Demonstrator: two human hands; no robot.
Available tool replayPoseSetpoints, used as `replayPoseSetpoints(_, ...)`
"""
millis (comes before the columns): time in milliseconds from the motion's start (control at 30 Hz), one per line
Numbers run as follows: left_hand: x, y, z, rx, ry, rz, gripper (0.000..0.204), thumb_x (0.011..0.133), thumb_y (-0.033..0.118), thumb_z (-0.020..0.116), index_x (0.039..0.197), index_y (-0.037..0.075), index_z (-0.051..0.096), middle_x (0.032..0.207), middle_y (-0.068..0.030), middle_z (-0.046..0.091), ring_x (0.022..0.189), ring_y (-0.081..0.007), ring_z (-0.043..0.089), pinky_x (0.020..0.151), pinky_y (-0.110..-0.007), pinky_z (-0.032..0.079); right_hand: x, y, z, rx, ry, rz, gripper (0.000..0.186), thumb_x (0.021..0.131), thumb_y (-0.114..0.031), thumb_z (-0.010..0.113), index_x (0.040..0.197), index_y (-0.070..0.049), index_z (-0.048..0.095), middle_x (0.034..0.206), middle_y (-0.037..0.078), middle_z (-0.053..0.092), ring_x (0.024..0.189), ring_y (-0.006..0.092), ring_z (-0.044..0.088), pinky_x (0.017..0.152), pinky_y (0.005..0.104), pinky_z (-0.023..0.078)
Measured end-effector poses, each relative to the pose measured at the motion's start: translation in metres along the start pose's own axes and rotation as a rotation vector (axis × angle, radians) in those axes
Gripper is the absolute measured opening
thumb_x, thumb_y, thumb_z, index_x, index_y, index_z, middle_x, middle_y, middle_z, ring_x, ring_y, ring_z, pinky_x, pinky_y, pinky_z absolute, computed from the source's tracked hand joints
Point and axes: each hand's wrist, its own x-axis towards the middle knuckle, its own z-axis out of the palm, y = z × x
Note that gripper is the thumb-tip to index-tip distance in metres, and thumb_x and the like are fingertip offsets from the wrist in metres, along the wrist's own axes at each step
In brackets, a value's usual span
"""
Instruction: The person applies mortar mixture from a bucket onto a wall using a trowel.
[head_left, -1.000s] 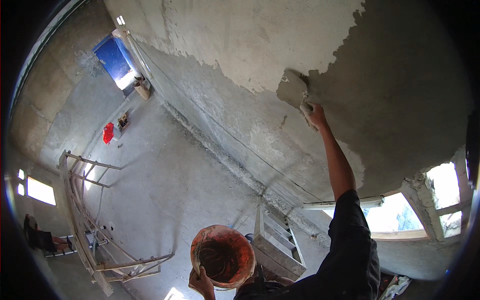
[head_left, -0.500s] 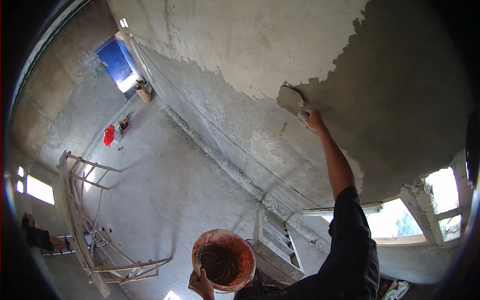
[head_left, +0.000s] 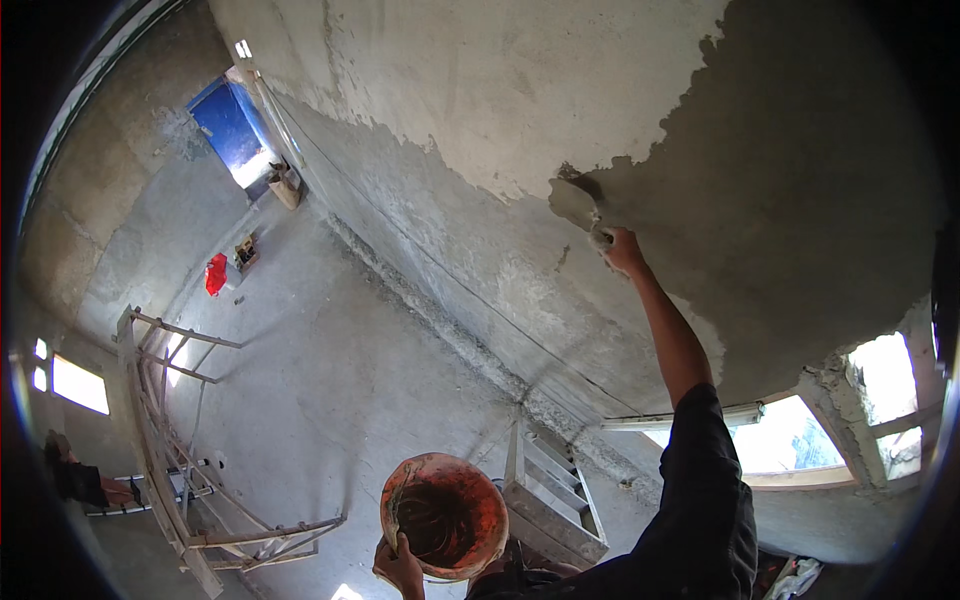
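My right hand (head_left: 622, 250) is closed round the handle of a trowel (head_left: 574, 203), its arm stretched up to the wall. The trowel's blade lies against the wall at the ragged left edge of a dark, wet-looking coat of plaster (head_left: 780, 200). Paler, drier wall (head_left: 500, 90) spreads above and left of that edge. Low in the view, my left hand (head_left: 400, 568) grips the rim of an orange bucket (head_left: 490, 540). Grey smears coat the bucket's inside, and its bottom is dark. The left fingers are partly hidden behind the rim.
Below stands a wooden frame (head_left: 540, 510) like a stepladder. A long wooden trestle (head_left: 150, 430) is at the left on the concrete floor (head_left: 330, 400). A blue door (head_left: 232, 130), a red object (head_left: 215, 274) and a sack (head_left: 285, 188) lie farther off. Window openings (head_left: 790, 440) are at lower right.
My right hand and the trowel have shifted slightly left along the wall. The bucket in my left hand has moved a little up and left.
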Motion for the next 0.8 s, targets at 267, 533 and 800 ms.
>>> replayPoseSetpoints(267, 0.002, 0.018, 0.005, -0.018, 0.008, 0.089, 0.026, 0.076, 0.012, 0.067, 0.089, -0.011, 0.067, 0.089, -0.0168, 0.068, 0.075, -0.0275, 0.065, 0.069, -0.037, 0.051, 0.023, -0.001, -0.029, 0.091, 0.004, 0.052, 0.036, 0.084, -0.038, 0.066, 0.085, -0.003, 0.069, 0.050, 0.004, 0.055, 0.042, 0.0143, 0.057, 0.044, 0.0323, 0.045)
replayPoseSetpoints(533, 0.003, 0.024, 0.003, -0.034, -0.003, 0.091, 0.025, 0.077, 0.012, 0.066, 0.088, -0.010, 0.067, 0.093, -0.0178, 0.068, 0.077, -0.0279, 0.065, 0.071, -0.037, 0.051, -0.019, -0.009, -0.073, 0.011, 0.067, 0.114, 0.033, 0.084, -0.033, 0.066, 0.080, -0.001, 0.067, 0.055, 0.006, 0.059, 0.046, 0.0136, 0.058, 0.045, 0.0332, 0.045)
replayPoseSetpoints(800, 0.006, 0.030, 0.003, -0.056, 0.003, 0.143, 0.025, 0.076, 0.013, 0.069, 0.088, -0.009, 0.067, 0.092, -0.0177, 0.068, 0.078, -0.0296, 0.066, 0.071, -0.037, 0.051, -0.125, -0.017, -0.066, -0.082, 0.067, -0.144, 0.030, 0.082, -0.028, 0.069, 0.095, -0.002, 0.062, 0.066, 0.010, 0.061, 0.053, 0.0153, 0.059, 0.050, 0.0304, 0.047)
